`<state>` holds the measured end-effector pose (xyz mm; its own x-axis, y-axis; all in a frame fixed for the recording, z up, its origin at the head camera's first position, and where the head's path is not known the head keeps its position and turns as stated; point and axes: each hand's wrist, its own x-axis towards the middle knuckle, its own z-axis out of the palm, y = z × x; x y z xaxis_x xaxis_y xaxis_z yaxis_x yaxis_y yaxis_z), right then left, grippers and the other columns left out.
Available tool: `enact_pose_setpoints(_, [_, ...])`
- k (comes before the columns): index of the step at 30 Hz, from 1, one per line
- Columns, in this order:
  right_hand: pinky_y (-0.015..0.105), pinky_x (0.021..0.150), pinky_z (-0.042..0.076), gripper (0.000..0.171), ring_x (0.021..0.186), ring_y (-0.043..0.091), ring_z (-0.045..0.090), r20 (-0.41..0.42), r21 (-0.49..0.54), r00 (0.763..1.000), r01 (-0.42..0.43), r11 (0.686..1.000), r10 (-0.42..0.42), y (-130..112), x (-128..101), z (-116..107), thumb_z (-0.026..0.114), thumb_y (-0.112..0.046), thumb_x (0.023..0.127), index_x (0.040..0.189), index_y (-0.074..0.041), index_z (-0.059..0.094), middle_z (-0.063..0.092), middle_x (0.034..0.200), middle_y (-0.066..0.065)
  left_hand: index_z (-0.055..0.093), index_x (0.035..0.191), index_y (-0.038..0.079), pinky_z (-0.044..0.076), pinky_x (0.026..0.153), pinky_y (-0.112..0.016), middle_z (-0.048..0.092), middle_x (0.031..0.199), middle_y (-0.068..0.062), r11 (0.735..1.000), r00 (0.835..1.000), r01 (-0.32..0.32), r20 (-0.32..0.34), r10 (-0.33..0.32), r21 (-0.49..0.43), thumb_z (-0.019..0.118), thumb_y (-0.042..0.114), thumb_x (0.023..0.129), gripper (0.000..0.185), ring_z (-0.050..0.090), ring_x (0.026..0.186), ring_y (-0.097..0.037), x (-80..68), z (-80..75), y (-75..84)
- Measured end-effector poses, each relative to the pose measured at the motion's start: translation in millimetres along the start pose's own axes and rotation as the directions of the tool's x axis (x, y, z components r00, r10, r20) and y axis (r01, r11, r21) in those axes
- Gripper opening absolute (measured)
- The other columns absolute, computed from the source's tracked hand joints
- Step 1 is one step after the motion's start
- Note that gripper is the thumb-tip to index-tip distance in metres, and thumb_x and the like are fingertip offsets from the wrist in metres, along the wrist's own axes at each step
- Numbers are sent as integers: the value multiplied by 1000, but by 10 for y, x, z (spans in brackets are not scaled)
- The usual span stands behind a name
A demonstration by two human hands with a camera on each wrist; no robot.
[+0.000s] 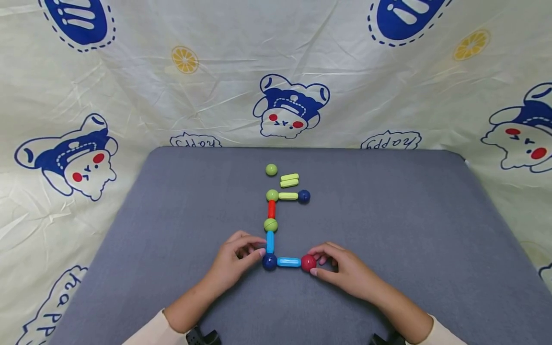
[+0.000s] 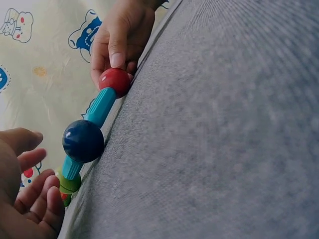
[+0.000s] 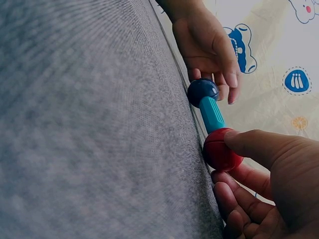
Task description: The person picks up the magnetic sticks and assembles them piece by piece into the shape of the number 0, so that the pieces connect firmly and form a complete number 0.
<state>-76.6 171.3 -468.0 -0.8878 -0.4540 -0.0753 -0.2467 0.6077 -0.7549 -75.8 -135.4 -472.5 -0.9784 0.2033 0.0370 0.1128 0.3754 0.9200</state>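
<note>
My right hand (image 1: pixel 345 270) pinches a red ball (image 1: pixel 308 263) between thumb and fingers, clearest in the right wrist view. A blue rod (image 1: pixel 289 262) joins that ball to a dark blue ball (image 1: pixel 270 261). Beside the dark blue ball is my left hand (image 1: pixel 233 258), its fingers loosely bent and apart from it in the left wrist view. From there a second blue rod (image 1: pixel 270 242) runs up to a green ball (image 1: pixel 270 225). Further along come a red rod (image 1: pixel 271 209), another green ball (image 1: pixel 272 195), a yellow-green rod (image 1: pixel 288 196) and a dark blue ball (image 1: pixel 304 196).
Beyond the joined pieces lie a loose green ball (image 1: pixel 271 169) and two yellow-green rods (image 1: pixel 289 180) side by side. Everything rests on a grey cloth-covered table (image 1: pixel 388 206). A printed cream sheet (image 1: pixel 224 100) hangs behind and around it.
</note>
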Motion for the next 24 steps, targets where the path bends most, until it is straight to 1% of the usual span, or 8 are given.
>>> enact_pose_setpoints(5, [22,78,47,30,93,4,56,4,3,1000,-6,1000,6,-16,-2,4,74,-41,92,119,-31,66,61,103,-15,76,112,17,50,68,-21,62,102,-6,998,996,-45,-74,48,32,78,18,89,23,56,81,-12,42,-42,46])
enact_pose_setpoints(9, [22,79,47,30,93,4,57,3,7,1000,-4,1000,4,-20,-1,4,74,-40,92,119,-31,66,62,104,-14,75,115,13,50,69,-21,63,107,-8,997,991,-48,-122,56,66,79,14,88,27,57,84,-16,155,-96,95])
enact_pose_setpoints(12, [22,78,47,30,93,4,57,2,7,1000,-6,1000,6,-18,1,0,74,-39,92,120,-31,66,62,104,-14,75,117,12,52,71,-22,64,111,-6,994,988,-53,-136,65,94,79,16,89,28,60,90,-18,303,-124,132])
enact_pose_setpoints(16, [22,78,47,30,92,4,56,0,8,1000,-6,1000,6,-17,3,-4,74,-39,92,120,-31,66,62,103,-14,74,118,12,53,76,-27,64,113,-2,988,985,-74,-146,94,137,77,21,91,29,63,95,-22,533,-135,197])
enact_pose_setpoints(21, [22,77,47,30,92,4,56,-2,5,1000,-2,1000,2,-15,3,-1,74,-39,92,119,-31,66,62,103,-14,74,119,11,53,80,-33,64,113,-3,981,983,-90,-140,115,170,76,22,92,30,63,98,-24,832,-115,235])
enact_pose_setpoints(24, [22,77,47,30,92,4,57,-6,5,1000,1,1000,-1,-17,2,2,75,-39,91,119,-31,66,62,103,-14,74,120,11,54,83,-36,64,112,-6,970,984,-105,-119,133,220,75,21,92,29,63,100,-25,1026,-107,235])
